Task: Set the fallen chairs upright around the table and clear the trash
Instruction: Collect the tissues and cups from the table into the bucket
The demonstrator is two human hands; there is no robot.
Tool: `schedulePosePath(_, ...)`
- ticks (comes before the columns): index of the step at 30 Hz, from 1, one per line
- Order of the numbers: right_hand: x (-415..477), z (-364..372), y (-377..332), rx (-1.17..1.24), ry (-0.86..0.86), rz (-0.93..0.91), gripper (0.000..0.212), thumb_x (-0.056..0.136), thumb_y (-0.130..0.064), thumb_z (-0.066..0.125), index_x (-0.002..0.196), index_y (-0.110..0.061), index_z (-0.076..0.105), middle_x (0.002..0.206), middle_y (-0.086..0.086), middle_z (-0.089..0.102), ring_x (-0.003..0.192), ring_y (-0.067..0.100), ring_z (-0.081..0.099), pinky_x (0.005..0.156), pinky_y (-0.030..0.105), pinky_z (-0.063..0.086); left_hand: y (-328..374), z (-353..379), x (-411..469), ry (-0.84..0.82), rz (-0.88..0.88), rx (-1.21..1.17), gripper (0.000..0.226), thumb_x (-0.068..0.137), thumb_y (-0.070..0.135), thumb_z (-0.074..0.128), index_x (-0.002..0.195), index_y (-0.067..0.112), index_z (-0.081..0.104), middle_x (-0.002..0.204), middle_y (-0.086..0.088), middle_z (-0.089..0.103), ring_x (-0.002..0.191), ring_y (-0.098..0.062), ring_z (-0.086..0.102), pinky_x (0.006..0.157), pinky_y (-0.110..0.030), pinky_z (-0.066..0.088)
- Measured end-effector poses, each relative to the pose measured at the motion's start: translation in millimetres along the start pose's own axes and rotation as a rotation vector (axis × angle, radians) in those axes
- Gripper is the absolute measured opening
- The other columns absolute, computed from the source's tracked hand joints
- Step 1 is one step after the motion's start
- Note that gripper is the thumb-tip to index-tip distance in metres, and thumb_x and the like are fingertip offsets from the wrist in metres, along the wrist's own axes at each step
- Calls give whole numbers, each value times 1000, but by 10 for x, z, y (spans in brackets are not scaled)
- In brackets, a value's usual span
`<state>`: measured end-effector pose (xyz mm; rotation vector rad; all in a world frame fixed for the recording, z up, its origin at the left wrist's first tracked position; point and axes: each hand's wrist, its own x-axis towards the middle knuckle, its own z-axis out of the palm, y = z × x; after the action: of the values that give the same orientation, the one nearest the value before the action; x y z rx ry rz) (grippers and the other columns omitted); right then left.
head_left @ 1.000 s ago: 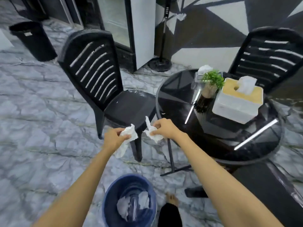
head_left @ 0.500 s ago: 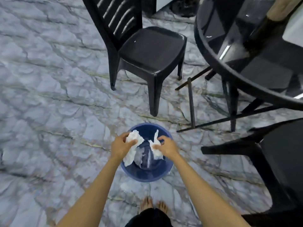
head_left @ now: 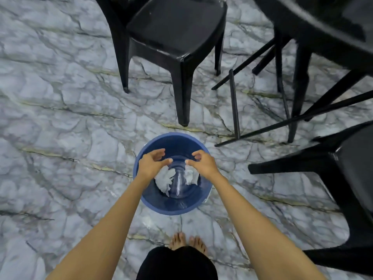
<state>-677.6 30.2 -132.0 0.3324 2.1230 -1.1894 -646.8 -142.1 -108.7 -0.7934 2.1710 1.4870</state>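
Note:
A blue round bin (head_left: 155, 203) stands on the marble floor right in front of my feet. Both hands hover over its mouth with the fingers spread and nothing in them: my left hand (head_left: 151, 163) on the left, my right hand (head_left: 202, 163) on the right. Below them, inside the bin, lie crumpled white tissues (head_left: 165, 178) and a clear plastic bottle (head_left: 178, 183). One black plastic chair (head_left: 171, 35) stands upright beyond the bin. A second black chair (head_left: 343, 178) stands at the right edge.
The round black table (head_left: 323, 27) fills the top right corner, with its thin metal legs (head_left: 234, 106) splayed on the floor between the two chairs. Grey marble floor (head_left: 60, 118) stretches open to the left.
Both hands were each pinching a white tissue over the bin; they have opened and the tissues now lie in the bin. The view has tilted further down.

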Motion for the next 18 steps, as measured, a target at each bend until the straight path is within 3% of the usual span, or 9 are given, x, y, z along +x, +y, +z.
schedulePosePath(6,-663,-870,-1102,31,37,-132,49,84,-27,69,124,-4,53,126,13,56,119,25,53,87,24,39,1438,-264,-515,-22,183,76,50,78,9,72,125,1,55,126,-18,60,119,-29,56,92,-26,43)
schedulePosePath(10,-1130,-1582,-1927,57,95,-229,50,84,-30,69,124,-5,53,128,14,56,118,25,53,96,33,43,2545,-477,-873,-16,326,146,51,77,14,74,124,4,57,124,-15,61,116,-27,57,99,-35,45)
schedulePosePath(13,-1447,-2186,-2458,46,167,-328,50,83,-32,70,123,-8,54,126,11,58,120,22,52,97,31,42,3324,-584,-1036,-26,442,183,52,75,18,76,122,6,58,121,-14,63,114,-26,59,101,-39,46)
schedulePosePath(18,-1732,-3295,-3051,-3,279,-437,55,81,-38,70,125,-11,54,124,10,59,116,23,55,87,24,40,4460,-480,-1125,-14,609,256,52,74,26,76,120,10,59,120,-10,65,111,-21,60,101,-34,44)
